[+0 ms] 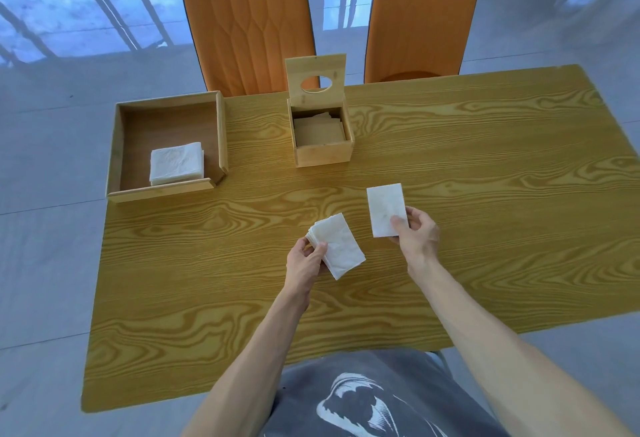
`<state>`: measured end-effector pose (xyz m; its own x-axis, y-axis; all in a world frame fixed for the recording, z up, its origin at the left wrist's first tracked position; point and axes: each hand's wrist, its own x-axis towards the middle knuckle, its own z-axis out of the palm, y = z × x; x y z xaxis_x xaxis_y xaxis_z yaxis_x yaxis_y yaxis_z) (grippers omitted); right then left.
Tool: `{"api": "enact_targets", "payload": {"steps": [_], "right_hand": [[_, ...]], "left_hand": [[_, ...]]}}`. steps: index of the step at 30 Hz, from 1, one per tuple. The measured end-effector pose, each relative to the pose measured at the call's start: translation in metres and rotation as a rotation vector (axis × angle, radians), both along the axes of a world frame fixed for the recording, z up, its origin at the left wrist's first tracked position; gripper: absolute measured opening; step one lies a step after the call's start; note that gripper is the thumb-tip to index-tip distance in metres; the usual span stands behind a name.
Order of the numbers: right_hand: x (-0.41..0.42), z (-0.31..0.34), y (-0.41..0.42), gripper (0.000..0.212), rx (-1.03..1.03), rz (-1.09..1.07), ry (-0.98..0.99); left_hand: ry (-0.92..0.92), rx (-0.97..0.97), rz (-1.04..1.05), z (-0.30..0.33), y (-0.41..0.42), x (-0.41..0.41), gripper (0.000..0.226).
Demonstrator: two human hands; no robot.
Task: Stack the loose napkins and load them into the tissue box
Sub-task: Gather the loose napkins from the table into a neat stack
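Note:
My left hand [304,265] grips a small stack of white napkins [341,249] just above the table, near its middle. To the right, my right hand [417,232] pinches a single white napkin [385,206] by its lower corner, held flat and apart from the stack. The wooden tissue box [323,154] stands farther back with its lid [316,78] hinged upright; napkins lie inside it in shadow. A second pile of white napkins [176,162] rests in the wooden tray [162,190] at the back left.
The wood-grain table [485,194] spreads wide to the right and toward me. Two orange chairs [249,21] stand behind its far edge. The tray sits at the table's left edge.

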<state>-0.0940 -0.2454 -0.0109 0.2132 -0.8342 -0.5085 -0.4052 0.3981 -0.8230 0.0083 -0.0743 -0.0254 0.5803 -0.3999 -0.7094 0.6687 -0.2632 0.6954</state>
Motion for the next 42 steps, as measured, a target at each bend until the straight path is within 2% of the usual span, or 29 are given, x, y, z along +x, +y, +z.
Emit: {"api": "enact_targets", "payload": {"steps": [2,5,12,16,19,23,27,29,31,33,35,37,39,42], "right_hand": [[-0.004,0.002,0.005,0.032,0.143,-0.008,-0.135],[-0.007,0.002,0.016,0.030,0.262,0.064,-0.230],[0.003,-0.003,0.045,0.028,0.308,0.287,-0.205],[0.005,-0.005,0.051,0.023,0.212,0.446,-0.064],[0.004,-0.008,0.052,0.021,0.105,0.532,0.032],[0.005,-0.010,0.050,0.018,-0.055,0.662,0.096],[0.004,-0.005,0.045,0.047,-0.262,0.594,0.207],[0.003,-0.002,0.040,0.061,-0.187,0.548,0.167],[0.003,0.000,0.034,0.068,0.024,0.568,0.048],[0.003,0.000,0.030,0.065,0.181,0.653,-0.045],[0.004,0.004,0.030,0.052,0.240,0.689,-0.117],[0.006,0.007,0.033,0.038,0.215,0.654,-0.170],[0.008,0.007,0.034,0.028,0.139,0.621,-0.199],[0.009,0.001,0.035,0.024,-0.066,0.678,-0.130]], "left_hand": [[0.005,-0.005,0.000,-0.001,0.000,0.000,0.011],[0.010,-0.003,-0.005,-0.003,0.000,0.000,0.014],[0.039,-0.026,-0.020,-0.003,0.003,0.000,0.021],[0.127,-0.091,0.020,-0.001,0.009,0.000,0.020],[0.155,-0.116,0.057,-0.001,0.010,0.001,0.030],[0.106,-0.084,0.018,0.001,0.009,0.004,0.033],[0.112,-0.145,0.042,0.006,0.008,0.011,0.030],[0.153,-0.222,0.076,0.010,0.010,0.017,0.033],[0.178,-0.282,0.074,0.014,0.012,0.022,0.037],[0.201,-0.327,0.049,0.016,0.014,0.025,0.040],[0.225,-0.365,0.020,0.015,0.018,0.026,0.039],[0.183,-0.362,-0.042,0.015,0.023,0.026,0.034],[-0.004,-0.252,-0.162,0.015,0.028,0.028,0.028],[-0.318,-0.010,-0.260,0.010,0.035,0.034,0.026]]}}
